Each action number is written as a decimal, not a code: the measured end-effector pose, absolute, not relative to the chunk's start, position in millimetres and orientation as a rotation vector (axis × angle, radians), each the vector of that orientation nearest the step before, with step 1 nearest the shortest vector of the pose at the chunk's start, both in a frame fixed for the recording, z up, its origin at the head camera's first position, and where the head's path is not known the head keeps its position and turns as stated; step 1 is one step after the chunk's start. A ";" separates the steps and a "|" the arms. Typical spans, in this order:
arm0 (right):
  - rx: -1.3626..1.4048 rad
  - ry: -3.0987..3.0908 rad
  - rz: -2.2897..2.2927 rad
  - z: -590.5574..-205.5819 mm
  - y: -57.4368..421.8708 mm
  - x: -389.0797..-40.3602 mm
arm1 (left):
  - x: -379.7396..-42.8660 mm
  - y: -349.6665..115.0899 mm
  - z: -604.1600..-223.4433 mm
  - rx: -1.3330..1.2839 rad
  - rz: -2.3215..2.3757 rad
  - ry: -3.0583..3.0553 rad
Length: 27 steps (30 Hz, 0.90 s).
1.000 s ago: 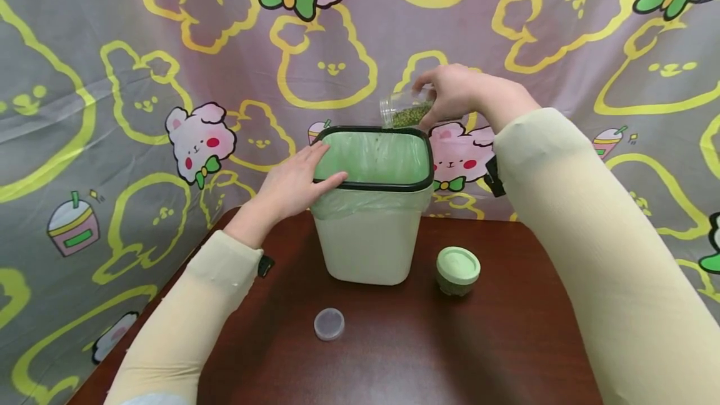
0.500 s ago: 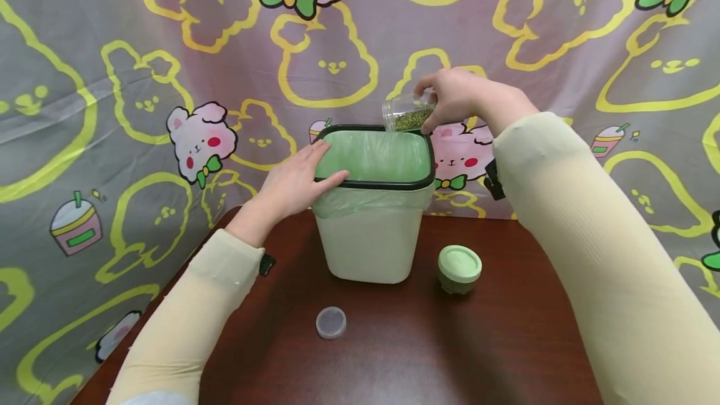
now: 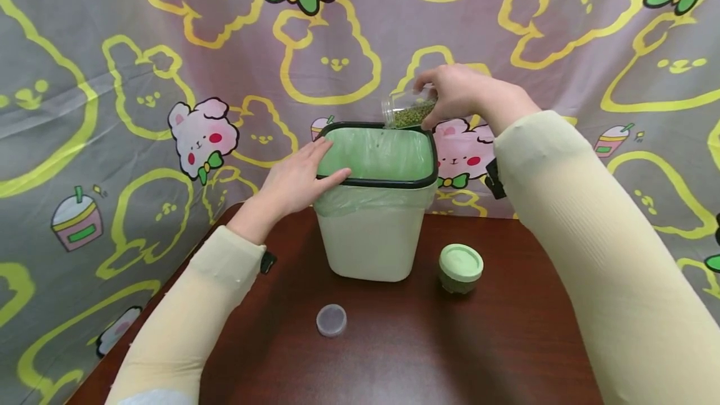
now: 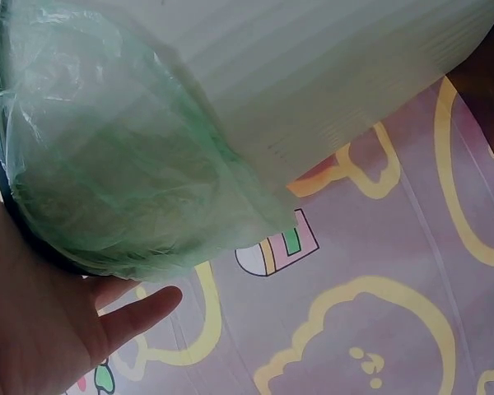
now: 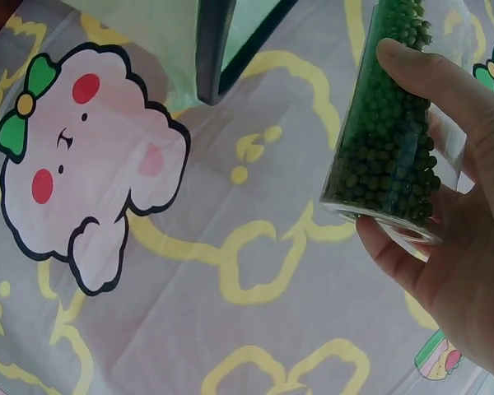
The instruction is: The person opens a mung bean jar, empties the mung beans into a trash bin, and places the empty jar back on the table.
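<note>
A pale trash bin (image 3: 373,236) with a black rim and green liner bag stands upright on the table. My left hand (image 3: 295,180) rests on its left rim, fingers straight and thumb across the near corner; in the left wrist view its fingers lie beside the bagged rim (image 4: 45,259). My right hand (image 3: 458,95) holds a clear plastic jar (image 3: 396,102) on its side, mouth to the left over the bin's far right rim. Small round green beans (image 5: 387,160), like mung beans, fill its lower side. A few dark specks show below the mouth, against the liner.
A small jar with a light green lid (image 3: 461,260) stands on the table right of the bin. A round translucent lid (image 3: 331,320) lies in front of the bin on the brown table (image 3: 394,355). A cartoon-print curtain (image 3: 225,61) hangs close behind and left.
The jar dips slightly toward the bin and then rises again, staying tipped, with specks at its mouth. My left hand keeps its place on the rim. The view shifts slightly.
</note>
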State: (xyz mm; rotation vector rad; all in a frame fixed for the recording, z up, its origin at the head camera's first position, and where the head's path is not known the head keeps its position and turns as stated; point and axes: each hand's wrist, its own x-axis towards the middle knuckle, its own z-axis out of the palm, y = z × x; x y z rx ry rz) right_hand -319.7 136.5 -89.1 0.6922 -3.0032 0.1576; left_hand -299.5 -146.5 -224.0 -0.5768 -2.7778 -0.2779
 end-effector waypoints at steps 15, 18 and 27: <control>0.709 -3.003 0.157 -86.2 137.7 -317.5 | -296.9 -146.3 -221.9 -0.575 -0.294 -2.787; 0.689 -3.009 0.149 -88.3 138.3 -317.8 | -297.0 -146.4 -221.7 -0.574 -0.297 -2.787; 0.681 -3.002 0.154 -90.3 141.2 -317.6 | -298.4 -145.2 -222.8 -0.581 -0.304 -2.785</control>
